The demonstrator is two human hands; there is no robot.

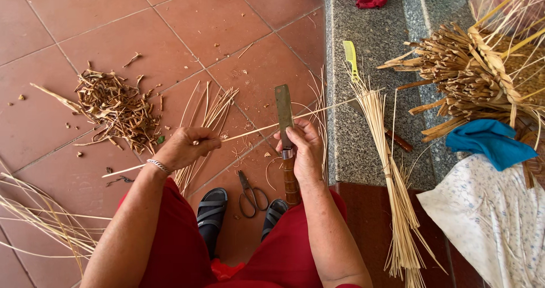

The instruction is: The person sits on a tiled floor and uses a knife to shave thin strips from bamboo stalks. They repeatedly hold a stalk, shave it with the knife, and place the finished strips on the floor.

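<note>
Scraping a thin pale reed strip (267,126) against a flat dull knife blade (283,113).
Left hand (184,147) pinched shut around strip; right hand (304,149) wrapped tight on wooden knife handle, strip crossing beneath thumb.

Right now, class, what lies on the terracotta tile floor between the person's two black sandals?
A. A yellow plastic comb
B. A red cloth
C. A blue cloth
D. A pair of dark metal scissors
D: the pair of dark metal scissors lies on the terracotta tile floor between the black sandals, while the yellow plastic comb rests on the grey stone ledge.
</note>
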